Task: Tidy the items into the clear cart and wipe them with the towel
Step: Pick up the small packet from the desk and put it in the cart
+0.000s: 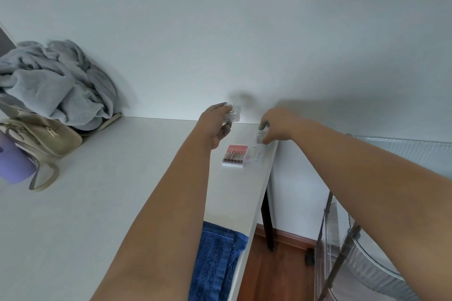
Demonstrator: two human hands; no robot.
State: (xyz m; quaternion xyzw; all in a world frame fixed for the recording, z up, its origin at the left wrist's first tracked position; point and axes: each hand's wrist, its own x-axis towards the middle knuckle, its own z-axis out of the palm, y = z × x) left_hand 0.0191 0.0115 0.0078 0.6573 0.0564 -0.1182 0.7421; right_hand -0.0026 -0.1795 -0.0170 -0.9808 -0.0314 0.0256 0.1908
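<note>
Clear plastic case (233, 113) pinched in left hand (216, 124), lifted just off white desk (97, 190) at back edge. Lift straight, keep level, carry rt w/o knocking red box (234, 155) near front. Right hand (275, 127) fingers curled round small white box (261, 136) at desk's rt corner; grip firm before lifting. Clear cart (381, 239) far rt, below desk. Blue towel (217, 261) at near edge.

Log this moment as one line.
left hand: grips clear case | right hand: grips small box | red case: on table | cart: right
</note>
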